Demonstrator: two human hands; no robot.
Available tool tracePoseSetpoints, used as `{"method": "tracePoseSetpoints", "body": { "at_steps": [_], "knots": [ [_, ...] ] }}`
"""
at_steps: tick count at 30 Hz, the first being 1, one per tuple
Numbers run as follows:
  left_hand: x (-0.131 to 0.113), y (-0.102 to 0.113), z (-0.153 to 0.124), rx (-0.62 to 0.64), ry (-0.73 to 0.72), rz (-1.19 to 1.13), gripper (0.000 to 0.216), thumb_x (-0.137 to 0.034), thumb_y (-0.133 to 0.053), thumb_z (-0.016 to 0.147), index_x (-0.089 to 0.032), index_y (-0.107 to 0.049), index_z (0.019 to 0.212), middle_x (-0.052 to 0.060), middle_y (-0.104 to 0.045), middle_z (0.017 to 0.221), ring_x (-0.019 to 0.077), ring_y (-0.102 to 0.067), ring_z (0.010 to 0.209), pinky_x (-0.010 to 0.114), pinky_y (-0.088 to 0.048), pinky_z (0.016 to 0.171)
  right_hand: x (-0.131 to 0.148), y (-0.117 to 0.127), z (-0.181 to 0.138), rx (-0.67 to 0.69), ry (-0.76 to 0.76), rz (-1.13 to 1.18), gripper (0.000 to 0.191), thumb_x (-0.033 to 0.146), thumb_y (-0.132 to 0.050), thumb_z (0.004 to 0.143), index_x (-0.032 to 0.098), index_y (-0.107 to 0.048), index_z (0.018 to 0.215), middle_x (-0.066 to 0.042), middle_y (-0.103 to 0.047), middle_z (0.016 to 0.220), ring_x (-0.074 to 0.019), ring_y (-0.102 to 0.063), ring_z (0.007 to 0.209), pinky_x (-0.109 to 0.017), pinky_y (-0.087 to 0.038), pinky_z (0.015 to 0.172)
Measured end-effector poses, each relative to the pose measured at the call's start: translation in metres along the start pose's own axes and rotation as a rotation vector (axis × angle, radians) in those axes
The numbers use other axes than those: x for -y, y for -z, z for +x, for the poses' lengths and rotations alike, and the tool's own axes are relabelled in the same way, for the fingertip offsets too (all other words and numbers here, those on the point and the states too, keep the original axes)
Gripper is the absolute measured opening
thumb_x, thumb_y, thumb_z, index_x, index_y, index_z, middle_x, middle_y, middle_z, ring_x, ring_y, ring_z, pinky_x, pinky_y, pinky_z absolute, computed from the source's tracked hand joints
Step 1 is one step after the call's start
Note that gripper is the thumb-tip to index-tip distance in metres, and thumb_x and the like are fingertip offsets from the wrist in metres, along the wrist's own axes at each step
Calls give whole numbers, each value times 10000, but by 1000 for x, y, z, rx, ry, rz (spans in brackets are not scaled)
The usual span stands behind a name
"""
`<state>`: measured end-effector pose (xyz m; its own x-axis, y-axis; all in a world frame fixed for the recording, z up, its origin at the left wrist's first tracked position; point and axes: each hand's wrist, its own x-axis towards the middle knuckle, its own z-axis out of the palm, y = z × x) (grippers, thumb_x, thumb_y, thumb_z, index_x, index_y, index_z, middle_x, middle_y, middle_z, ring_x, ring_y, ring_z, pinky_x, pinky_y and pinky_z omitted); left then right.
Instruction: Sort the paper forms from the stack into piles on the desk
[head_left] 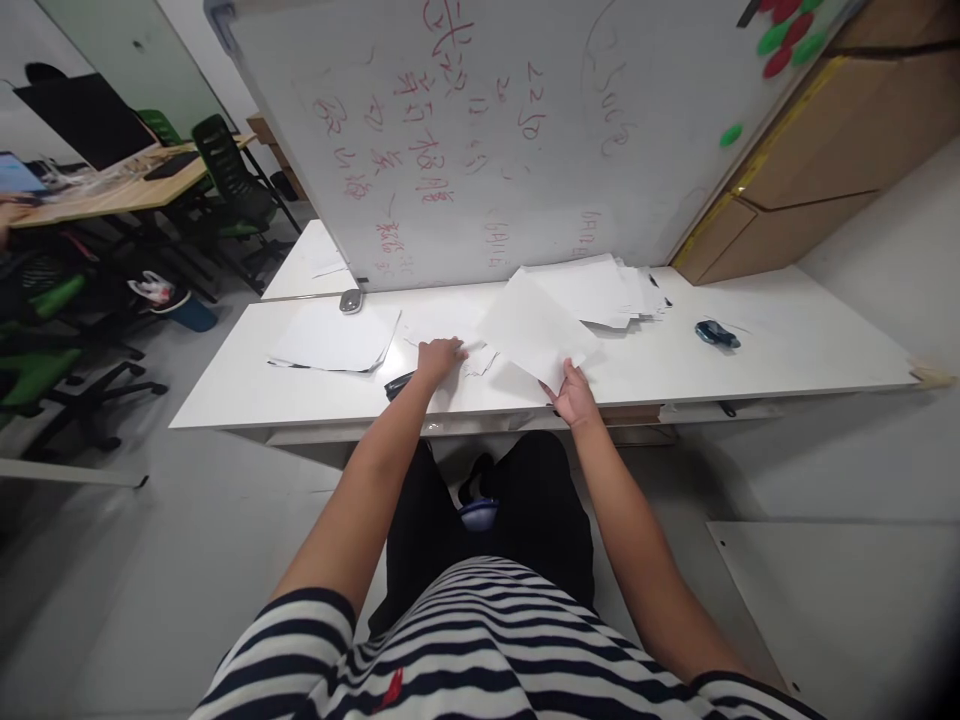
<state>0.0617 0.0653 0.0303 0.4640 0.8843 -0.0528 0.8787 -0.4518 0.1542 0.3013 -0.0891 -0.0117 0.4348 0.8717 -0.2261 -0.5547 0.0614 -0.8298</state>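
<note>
My right hand (576,396) grips the near corner of a white sheet of paper (529,325), thumb on top, and the sheet is tilted up off the table. My left hand (439,360) is low over the tabletop, its fingers curled together by small paper scraps (480,362). Whatever is under those fingertips is hidden. A black object (397,384), partly covered by my left forearm, lies at the table's front edge; its kind is unclear. Behind the held sheet lies an uneven pile of white papers (592,290).
Another paper stack (334,335) lies at left, a computer mouse (350,301) at its back edge. A dark blue object (716,334) sits at right on the white table (795,340). A whiteboard (465,150) stands behind, with cardboard boxes (840,140) beside it.
</note>
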Motion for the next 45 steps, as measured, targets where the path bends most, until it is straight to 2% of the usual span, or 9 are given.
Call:
{"method": "tracePoseSetpoints", "body": {
  "at_steps": [4,7,10,14,19,25,32,36,45],
  "knots": [
    [-1,7,-3,-103,74,-164,408,-521,-350,908,-264,-657,990,58,-700,958,252,-604,905,367,-382,776,1,-3,0,-1,10,22,216,447,-564,849,284,-503,978,14,-641,1159,-165,-592,1114,-385,-580,791],
    [-4,23,-10,-294,134,-360,488,-546,-275,932,-249,-643,1052,51,-691,1046,230,-602,923,336,-403,755,2,-7,-2,7,34,82,186,395,-586,839,268,-510,952,0,-654,1129,-164,-605,1087,-384,-579,804],
    [-13,46,-30,-495,34,-393,511,-536,-254,947,-231,-630,1109,57,-684,1087,224,-592,978,330,-404,790,0,-3,-9,-76,39,108,164,335,-618,807,242,-535,914,-9,-677,1062,-169,-629,1025,-382,-581,799],
    [-35,60,-76,-609,-116,-253,485,-507,-293,953,-210,-620,1155,80,-695,1067,230,-592,1009,350,-370,829,-10,16,-36,-228,83,-19,260,342,-655,762,200,-610,975,-35,-697,1032,-193,-648,976,-355,-566,798],
    [-81,15,-124,-443,-365,-126,361,-444,-384,946,-258,-611,1156,58,-699,1096,195,-613,961,373,-332,867,-23,26,-85,-154,-16,-63,423,440,-728,689,170,-660,1008,-70,-715,1014,-232,-664,953,-338,-545,810],
    [-121,-40,-145,-277,-396,-126,325,-405,-386,950,-260,-638,1094,56,-703,1080,208,-607,943,398,-319,847,-30,14,-111,-140,-95,-84,577,644,-613,733,156,-641,1040,-99,-718,982,-252,-683,876,-334,-556,704],
    [-134,-32,-142,-203,-257,-302,387,-448,-330,960,-258,-646,1078,30,-702,1073,191,-590,982,383,-333,874,-30,15,-112,-97,-53,-101,577,600,-626,750,172,-605,1136,-84,-691,1089,-252,-663,965,-331,-557,755],
    [-134,-32,-140,-177,-311,-284,333,-434,-378,945,-279,-643,1076,20,-666,1164,206,-554,1082,431,-295,988,-33,14,-108,-89,-9,-127,587,591,-612,756,178,-589,1172,-90,-673,1139,-260,-657,989,-346,-560,761],
    [-112,-40,-152,-229,-277,-434,302,-405,-452,914,-284,-603,1146,41,-538,1345,247,-387,1312,495,-227,1107,-36,33,-107,-172,13,-352,430,421,-658,731,158,-651,1070,-101,-699,1089,-278,-657,994,-414,-526,855]
  ]
}}
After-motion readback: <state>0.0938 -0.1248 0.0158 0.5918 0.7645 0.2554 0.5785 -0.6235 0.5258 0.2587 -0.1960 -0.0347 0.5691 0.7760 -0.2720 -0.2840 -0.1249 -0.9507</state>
